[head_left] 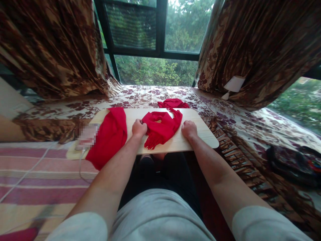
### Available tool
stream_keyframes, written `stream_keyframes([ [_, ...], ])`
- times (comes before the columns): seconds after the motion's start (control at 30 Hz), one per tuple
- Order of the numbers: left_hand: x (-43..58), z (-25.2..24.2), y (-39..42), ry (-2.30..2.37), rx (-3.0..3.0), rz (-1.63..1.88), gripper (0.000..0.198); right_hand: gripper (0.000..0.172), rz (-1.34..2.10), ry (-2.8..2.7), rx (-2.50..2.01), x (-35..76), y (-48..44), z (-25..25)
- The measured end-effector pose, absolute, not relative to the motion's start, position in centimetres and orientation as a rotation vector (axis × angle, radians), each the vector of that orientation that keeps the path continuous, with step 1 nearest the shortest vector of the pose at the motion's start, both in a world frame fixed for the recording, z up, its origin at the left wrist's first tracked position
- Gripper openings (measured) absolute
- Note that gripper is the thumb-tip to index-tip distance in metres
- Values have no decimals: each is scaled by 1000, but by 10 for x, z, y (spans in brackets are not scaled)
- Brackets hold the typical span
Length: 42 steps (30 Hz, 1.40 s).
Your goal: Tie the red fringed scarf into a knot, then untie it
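Note:
A red fringed scarf (163, 129) lies looped on the pale wooden board table (203, 137), with a gap in its middle. Its fringes spread toward the near side and the far right. At the scarf's left edge rests my left hand (139, 128), curled into a fist and close against the cloth; I see nothing held in it. My right hand (189, 129) is also a fist, set on the board just right of the scarf and apart from it. Another red cloth (110, 137) covers the board's left part and hangs over the near edge.
More red cloth (173, 103) lies beyond the board on the floral window seat (140, 95). A blurred-out device (87, 136) with a cable is at the board's left end. A striped bed (32, 170), a white lamp (234, 84) and a black bag (291, 165) surround the board.

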<state>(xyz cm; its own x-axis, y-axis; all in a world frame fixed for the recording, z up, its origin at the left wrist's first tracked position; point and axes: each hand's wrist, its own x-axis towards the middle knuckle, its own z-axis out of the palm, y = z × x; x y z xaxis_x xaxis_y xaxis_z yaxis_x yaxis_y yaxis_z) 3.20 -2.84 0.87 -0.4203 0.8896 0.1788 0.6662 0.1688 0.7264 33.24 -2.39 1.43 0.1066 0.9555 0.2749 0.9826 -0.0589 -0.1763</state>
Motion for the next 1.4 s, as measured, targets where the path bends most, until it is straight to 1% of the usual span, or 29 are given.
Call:
stream_keyframes([
  [0.1,41,7,-34,2178,1461,1244,27,29,-126,-1905,-2076,332,-23,14],
  [0.2,42,5,-36,2176,1482,1267,28,29,-123,-1911,-2078,332,-23,14],
  [0.3,37,6,-33,2136,1528,1189,27,29,-143,-1910,-2074,333,-22,14],
  [0.47,16,13,-20,1979,1579,937,28,29,-159,-1905,-2058,334,-20,10],
  [0.57,2,14,-12,1893,1554,924,28,29,-151,-1898,-2052,335,-19,8],
  [0.7,-1,12,-10,1864,1505,994,28,27,-129,-1879,-2025,335,-19,7],
  [0.8,6,8,-16,1884,1520,1045,30,26,-66,-1835,-1960,335,-20,12],
  [0.93,17,4,-29,1994,1639,1089,28,27,24,-1723,-1851,325,-23,24],
  [1.07,23,4,-40,2068,1786,1189,24,22,195,-1747,-1725,300,-29,34],
  [1.17,25,8,-47,2020,1824,1205,21,19,308,-1837,-1675,279,-37,37],
  [1.3,28,13,-54,1949,1800,1177,23,16,414,-1910,-1625,256,-45,33],
  [1.37,28,15,-56,1904,1786,1180,24,19,527,-1922,-1520,247,-46,28],
  [1.4,28,15,-56,1877,1785,1184,25,22,615,-1918,-1458,244,-46,26],
])
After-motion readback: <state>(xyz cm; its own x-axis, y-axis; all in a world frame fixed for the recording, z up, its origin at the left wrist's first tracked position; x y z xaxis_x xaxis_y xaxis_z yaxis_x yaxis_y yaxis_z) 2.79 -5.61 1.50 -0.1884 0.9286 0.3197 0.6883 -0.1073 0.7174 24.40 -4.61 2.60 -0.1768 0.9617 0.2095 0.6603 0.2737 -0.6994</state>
